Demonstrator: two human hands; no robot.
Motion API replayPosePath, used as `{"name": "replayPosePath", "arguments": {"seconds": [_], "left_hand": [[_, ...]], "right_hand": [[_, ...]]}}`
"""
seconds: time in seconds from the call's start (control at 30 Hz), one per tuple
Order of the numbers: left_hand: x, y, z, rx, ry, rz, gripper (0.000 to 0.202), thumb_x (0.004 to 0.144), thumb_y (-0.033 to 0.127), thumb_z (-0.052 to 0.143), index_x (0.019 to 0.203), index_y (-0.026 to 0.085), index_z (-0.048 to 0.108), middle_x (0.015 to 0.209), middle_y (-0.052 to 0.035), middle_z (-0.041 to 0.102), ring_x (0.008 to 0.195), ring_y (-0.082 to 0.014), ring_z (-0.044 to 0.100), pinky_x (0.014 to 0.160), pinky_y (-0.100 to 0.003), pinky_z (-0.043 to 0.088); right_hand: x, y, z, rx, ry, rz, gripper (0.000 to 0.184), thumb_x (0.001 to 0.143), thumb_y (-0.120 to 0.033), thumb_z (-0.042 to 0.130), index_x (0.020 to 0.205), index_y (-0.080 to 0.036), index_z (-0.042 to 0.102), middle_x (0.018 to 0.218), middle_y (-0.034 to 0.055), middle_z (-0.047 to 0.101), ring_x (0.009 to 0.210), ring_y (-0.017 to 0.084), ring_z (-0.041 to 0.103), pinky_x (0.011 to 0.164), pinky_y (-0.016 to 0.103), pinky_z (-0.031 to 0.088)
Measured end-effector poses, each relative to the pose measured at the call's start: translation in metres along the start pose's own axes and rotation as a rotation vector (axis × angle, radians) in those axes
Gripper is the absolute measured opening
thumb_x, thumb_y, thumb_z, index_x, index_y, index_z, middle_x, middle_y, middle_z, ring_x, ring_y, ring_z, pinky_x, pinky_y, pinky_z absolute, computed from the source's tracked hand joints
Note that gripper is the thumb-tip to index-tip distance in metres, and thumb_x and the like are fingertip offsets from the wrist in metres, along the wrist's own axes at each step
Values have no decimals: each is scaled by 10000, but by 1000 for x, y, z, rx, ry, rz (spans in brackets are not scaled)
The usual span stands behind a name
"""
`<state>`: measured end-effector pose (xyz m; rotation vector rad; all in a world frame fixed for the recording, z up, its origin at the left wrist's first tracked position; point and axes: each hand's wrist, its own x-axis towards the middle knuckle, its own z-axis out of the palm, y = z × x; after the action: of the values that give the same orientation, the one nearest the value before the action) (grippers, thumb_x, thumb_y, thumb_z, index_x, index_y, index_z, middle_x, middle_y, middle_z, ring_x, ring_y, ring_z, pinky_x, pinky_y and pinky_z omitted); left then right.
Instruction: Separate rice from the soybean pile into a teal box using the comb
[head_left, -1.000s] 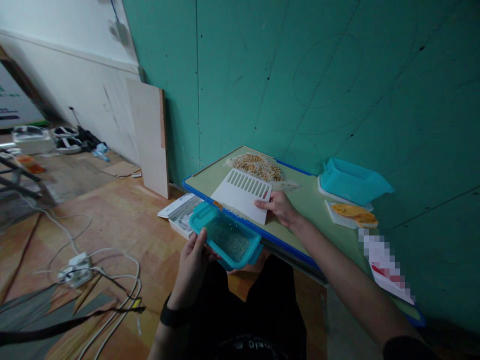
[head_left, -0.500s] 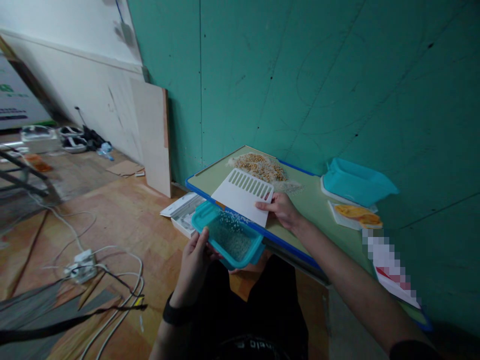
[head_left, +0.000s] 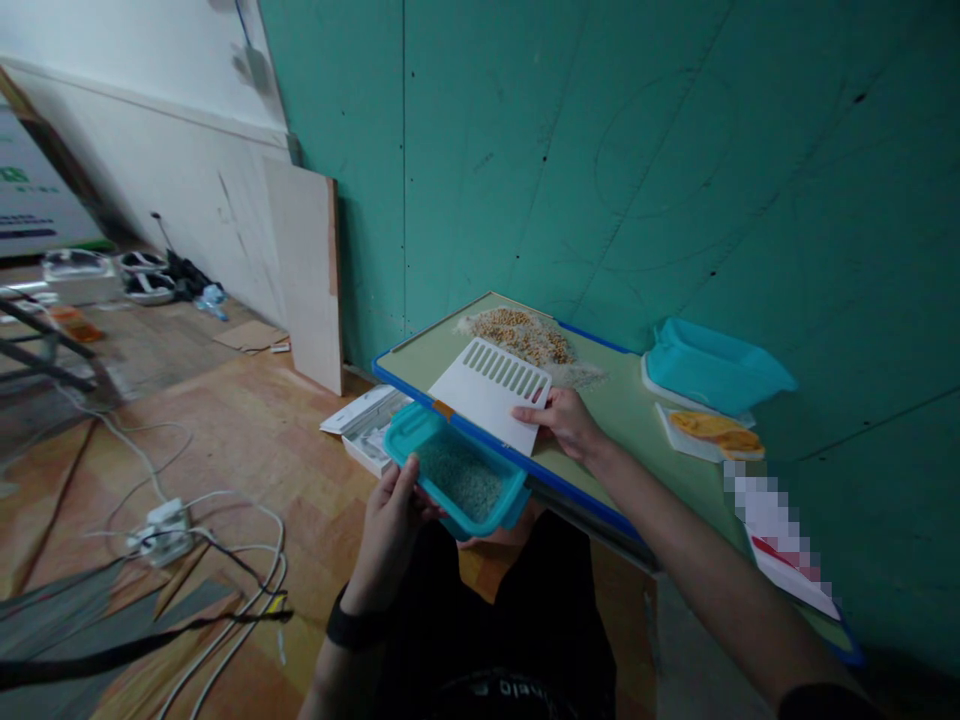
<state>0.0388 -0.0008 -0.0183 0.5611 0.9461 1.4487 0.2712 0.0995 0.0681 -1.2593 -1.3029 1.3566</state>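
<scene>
My left hand grips the near side of a teal plastic container, held just below the table's front edge. Pale grains cover its bottom. In my right hand is a flat white slotted scraper, pinched at its right side with the thumb on top. The scraper lies over the blue front edge of the table, its slots pointing toward the wall. Behind it, a heap of yellow kernels and pale grains is spread on the tabletop.
A larger teal bin stands at the table's right, by the green wall. Near it lie a yellow cloth and a white-and-red packet. An opened white box sits below the table's left. Cables and a power strip cross the floor.
Grains were falling off the table edge into the container; now they have settled inside it. The scraper has shifted slightly right and toward me. My left hand stays in place.
</scene>
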Motion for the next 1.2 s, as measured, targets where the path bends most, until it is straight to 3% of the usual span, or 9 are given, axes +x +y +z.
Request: {"name": "replayPosePath", "arguments": {"seconds": [0.43, 0.57, 0.67, 0.77, 0.87, 0.93, 1.03, 1.2], "left_hand": [[-4, 3, 3, -1, 2, -2, 401, 738, 543, 812, 760, 202, 604, 574, 35, 639, 494, -144, 633, 518, -255, 545], [-1, 2, 1, -8, 12, -16, 420, 701, 548, 840, 710, 222, 574, 538, 40, 621, 454, -142, 606, 479, -249, 526], [1, 1, -2, -11, 5, -18, 406, 690, 548, 847, 698, 235, 587, 531, 38, 622, 452, -145, 602, 453, -240, 505], [0, 1, -2, -9, -1, -16, 392, 708, 547, 835, 715, 229, 605, 543, 38, 633, 451, -135, 594, 460, -235, 505], [-2, 0, 0, -12, 3, -17, 415, 696, 553, 841, 735, 216, 602, 547, 40, 636, 457, -135, 599, 480, -244, 526], [-4, 0, 1, -8, 8, -16, 423, 698, 548, 843, 734, 211, 589, 543, 49, 620, 470, -135, 603, 500, -251, 544], [-4, 0, 2, -9, 13, -22, 421, 695, 536, 851, 726, 211, 584, 532, 67, 585, 476, -127, 596, 525, -254, 558], [-2, -1, -1, 9, 19, -18, 439, 678, 550, 856, 709, 206, 586, 540, 39, 630, 472, -132, 607, 487, -229, 527]], "right_hand": [[0, 1, 7, 24, -92, -27, 395, 510, -431, 938, 749, -181, 749, 820, 56, 776, 720, 204, 705, 685, 338, 585], [-2, -13, -5, 45, -47, -6, 463, 520, -520, 913, 756, -174, 717, 762, 51, 752, 665, 218, 693, 597, 333, 565], [-5, -33, -37, -9, 95, -57, 492, 526, -528, 900, 811, -174, 712, 797, 63, 754, 684, 246, 703, 580, 358, 573], [-7, -47, -87, -134, 390, -169, 436, 584, -478, 862, 855, -169, 719, 868, 91, 764, 755, 277, 721, 615, 389, 584], [-8, -48, -139, -410, 736, -267, 351, 687, -418, 779, 906, -146, 745, 908, 132, 768, 839, 310, 727, 669, 420, 582], [-9, -43, -163, -679, 902, -269, 290, 732, -359, 737, 908, -131, 763, 916, 158, 773, 933, 330, 721, 775, 447, 572], [-10, -33, -176, -984, 1018, -133, 247, 778, -291, 694, 919, -111, 786, 972, 206, 772, 1003, 357, 715, 865, 465, 545], [-9, -18, -167, -1138, 1009, 7, 273, 828, -283, 652, 974, -113, 807, 1033, 239, 765, 990, 363, 728, 845, 426, 547]]}}
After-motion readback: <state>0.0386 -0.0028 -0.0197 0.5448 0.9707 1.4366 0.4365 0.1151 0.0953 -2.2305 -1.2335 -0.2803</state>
